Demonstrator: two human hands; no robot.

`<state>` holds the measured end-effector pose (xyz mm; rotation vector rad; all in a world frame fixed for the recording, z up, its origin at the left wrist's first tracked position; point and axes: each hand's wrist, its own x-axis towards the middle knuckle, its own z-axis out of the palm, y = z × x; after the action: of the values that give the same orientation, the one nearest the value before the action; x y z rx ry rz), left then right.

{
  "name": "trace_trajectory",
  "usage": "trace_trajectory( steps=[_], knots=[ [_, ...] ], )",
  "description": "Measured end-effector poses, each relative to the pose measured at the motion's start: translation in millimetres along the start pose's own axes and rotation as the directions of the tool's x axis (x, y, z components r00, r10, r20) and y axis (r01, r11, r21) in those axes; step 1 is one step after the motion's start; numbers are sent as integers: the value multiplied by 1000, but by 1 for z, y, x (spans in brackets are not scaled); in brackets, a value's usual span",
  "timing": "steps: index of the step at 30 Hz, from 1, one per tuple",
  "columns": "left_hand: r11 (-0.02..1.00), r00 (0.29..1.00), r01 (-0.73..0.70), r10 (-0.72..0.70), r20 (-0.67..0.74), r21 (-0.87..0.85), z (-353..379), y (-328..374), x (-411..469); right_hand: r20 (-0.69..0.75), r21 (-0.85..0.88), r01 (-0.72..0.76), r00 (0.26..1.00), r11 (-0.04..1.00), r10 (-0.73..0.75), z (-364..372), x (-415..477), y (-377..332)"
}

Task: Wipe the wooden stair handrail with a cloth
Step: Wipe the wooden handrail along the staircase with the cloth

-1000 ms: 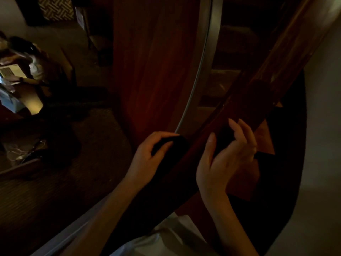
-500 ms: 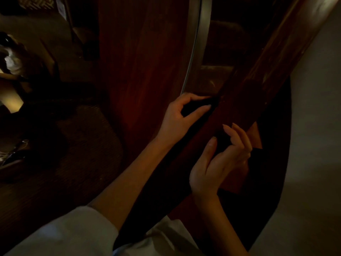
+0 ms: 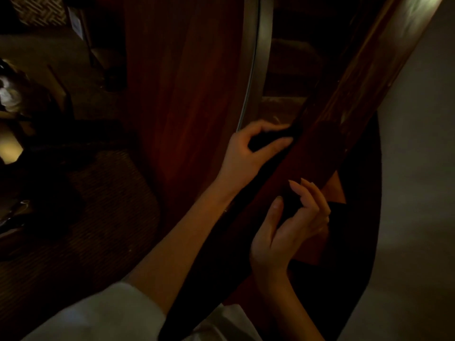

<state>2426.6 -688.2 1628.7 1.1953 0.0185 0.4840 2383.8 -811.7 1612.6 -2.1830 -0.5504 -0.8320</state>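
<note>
From the head view: my left hand [image 3: 256, 148] has been sliding up the reddish-brown wooden handrail [image 3: 357, 94], which is running across the frame from 7 o'clock to 1 o'clock. A second ago it was working level with my right hand [image 3: 290, 227]. Now it is sitting up-rail of it, toward 11 o'clock, and over the last half-second it has barely been moving. My right hand has been staying roughly where it was. I am reading this as one upward wiping stroke along the rail's left flank that is slowing or ending. The rail above my left hand, toward 1 o'clock, probably remains to be wiped.

My left grip is clenching the dark cloth [image 3: 263, 143] between thumb and fingers and pressing it against the rail's left edge. My right grip is curling beside the rail's lower stretch with a dark patch between thumb and fingers. In this dim light I cannot tell whether it is grasping anything.

Counting what is showing:
- two hands
- one handrail
- one cloth that I am sure of
- one curved grey metal strip [image 3: 253, 70] at 12 o'clock
- one dark red wooden panel [image 3: 184, 82] at 11 o'clock
- one white sleeve [image 3: 98, 316] at 7 o'clock
</note>
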Motion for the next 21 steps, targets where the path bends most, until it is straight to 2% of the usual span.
trace_trajectory(
  steps=[3, 6, 8, 12, 14, 17, 21],
  knots=[
    [999, 999, -33, 34, 20, -34, 6, 11, 13, 8, 33, -3, 1000, 999, 3, 0, -1, 0],
    [987, 994, -81, 71, 81, 139, -14, 7, -23, 5, 25, 5, 1000, 1000, -5, 0, -2, 2],
    [974, 988, -124, 105, 110, 189, -28, 1, -58, 13, 29, 1, 1000, 1000, -1, 1, -3, 3],
    [961, 988, -155, 154, 21, 228, -23, -1, -68, 2, 62, -28, 1000, 998, 28, 2, -3, 2],
    [977, 991, -125, 132, -28, 173, -11, 0, -43, -9, 72, -22, 1000, 997, 23, 1, -3, 2],
    [999, 998, 2, -4, -64, -37, 7, 1, 2, -8, 87, -30, 999, 996, 31, 1, -1, 0],
    [998, 999, 26, -28, -27, -60, 4, 3, 2, -6, 93, -30, 999, 995, 31, 0, 1, -3]
  ],
)
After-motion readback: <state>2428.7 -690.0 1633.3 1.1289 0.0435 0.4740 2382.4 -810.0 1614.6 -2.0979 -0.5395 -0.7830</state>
